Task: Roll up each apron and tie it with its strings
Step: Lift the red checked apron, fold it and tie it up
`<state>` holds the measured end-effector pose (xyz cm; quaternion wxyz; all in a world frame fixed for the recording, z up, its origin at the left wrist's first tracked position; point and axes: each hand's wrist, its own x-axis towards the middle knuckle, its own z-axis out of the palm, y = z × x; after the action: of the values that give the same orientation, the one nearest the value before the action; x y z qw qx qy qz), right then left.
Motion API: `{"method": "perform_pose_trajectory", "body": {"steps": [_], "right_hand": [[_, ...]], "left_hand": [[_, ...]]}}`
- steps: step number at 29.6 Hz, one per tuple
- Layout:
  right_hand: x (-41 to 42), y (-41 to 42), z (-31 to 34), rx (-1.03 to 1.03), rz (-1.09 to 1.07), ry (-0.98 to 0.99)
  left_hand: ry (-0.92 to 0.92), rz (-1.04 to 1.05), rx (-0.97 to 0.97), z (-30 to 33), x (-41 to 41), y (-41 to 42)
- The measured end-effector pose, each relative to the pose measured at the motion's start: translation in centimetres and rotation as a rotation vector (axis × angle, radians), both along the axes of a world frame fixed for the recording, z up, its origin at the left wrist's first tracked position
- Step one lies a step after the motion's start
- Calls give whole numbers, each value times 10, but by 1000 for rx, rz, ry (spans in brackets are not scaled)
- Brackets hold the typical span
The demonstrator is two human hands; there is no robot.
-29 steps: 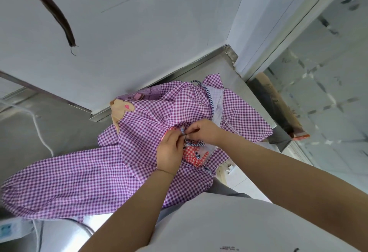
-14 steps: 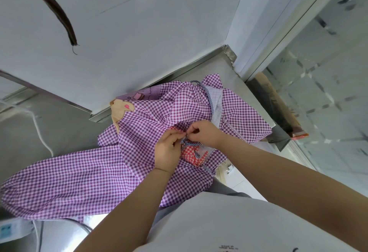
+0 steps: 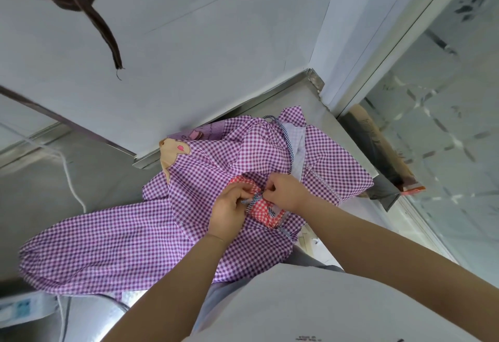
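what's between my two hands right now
In the head view, a short stretch of striped string runs between the left hand and right hand, over the red checked bundle on the purple apron.

Commercial kitchen: steel counter (image 3: 337, 136), tiled floor (image 3: 445, 125).

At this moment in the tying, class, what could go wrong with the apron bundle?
1. Both the left hand and the right hand pinch the striped string close to the knot; a slip could loosen it.
2. The red checked roll sits on the loose purple gingham apron; its fabric might get caught in the knot.
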<state>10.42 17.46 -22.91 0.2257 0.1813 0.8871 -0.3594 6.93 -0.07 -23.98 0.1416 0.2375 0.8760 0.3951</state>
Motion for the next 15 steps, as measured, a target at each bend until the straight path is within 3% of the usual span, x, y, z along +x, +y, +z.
{"method": "perform_pose_trajectory", "body": {"steps": [3,9,13,15], "right_hand": [[0,-2,4,26,13,-10],[-5,-11,14,145,19,-54],[-8,-37,16,91,101,-120],[-5,-46,10,71,151,-183]], "left_hand": [[-11,34,-55,-2,2,-4],[-274,221,-11,13,7,11],[-588,451,167,21,6,12],[-655,554,262,28,4,11]]}}
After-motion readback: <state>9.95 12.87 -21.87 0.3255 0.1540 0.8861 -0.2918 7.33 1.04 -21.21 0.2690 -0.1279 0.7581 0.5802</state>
